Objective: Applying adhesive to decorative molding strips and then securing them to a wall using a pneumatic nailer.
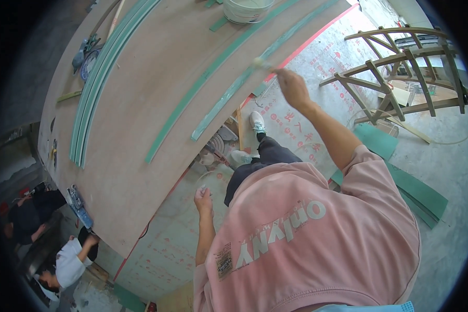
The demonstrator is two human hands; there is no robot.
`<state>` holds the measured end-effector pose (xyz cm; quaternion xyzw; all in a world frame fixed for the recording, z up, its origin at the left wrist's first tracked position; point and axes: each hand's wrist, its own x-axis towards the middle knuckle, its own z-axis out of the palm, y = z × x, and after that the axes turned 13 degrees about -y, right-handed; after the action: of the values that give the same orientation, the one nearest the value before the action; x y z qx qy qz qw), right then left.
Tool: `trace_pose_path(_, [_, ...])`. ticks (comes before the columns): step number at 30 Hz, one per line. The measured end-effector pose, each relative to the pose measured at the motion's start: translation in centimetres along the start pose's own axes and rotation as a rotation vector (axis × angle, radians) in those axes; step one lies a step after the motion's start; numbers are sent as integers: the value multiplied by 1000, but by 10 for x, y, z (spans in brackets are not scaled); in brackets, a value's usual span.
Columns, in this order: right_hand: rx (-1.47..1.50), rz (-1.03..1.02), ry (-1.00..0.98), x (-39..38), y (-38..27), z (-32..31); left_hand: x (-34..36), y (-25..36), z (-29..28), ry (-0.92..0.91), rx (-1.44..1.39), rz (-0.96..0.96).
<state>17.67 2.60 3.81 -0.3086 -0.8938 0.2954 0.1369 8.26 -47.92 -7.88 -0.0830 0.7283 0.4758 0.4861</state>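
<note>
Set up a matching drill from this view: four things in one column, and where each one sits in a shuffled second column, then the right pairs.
Things:
1. white bucket
2. right hand
3. left hand
4. wooden frame

Places:
A. on the floor to the person's right
B. raised over the board's edge, holding a brush
C. at the far end of the brown board
D. low beside the body, closed on something small

Pairs: 1-C, 2-B, 3-D, 4-A

Two green strips [234,88], one white bucket [247,9]
</note>
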Motion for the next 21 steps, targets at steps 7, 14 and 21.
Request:
trace_pose_path(7, [3,-142,-378,-62,-58,37,-3,-8,0,5,4,-63])
trace_pose_path(14, [-122,-87,-155,-11,41,-2,0,8,10,5,48,-70])
trace_pose_path(21, [-96,24,-24,15,66,-36,-1,4,12,8,17,-93])
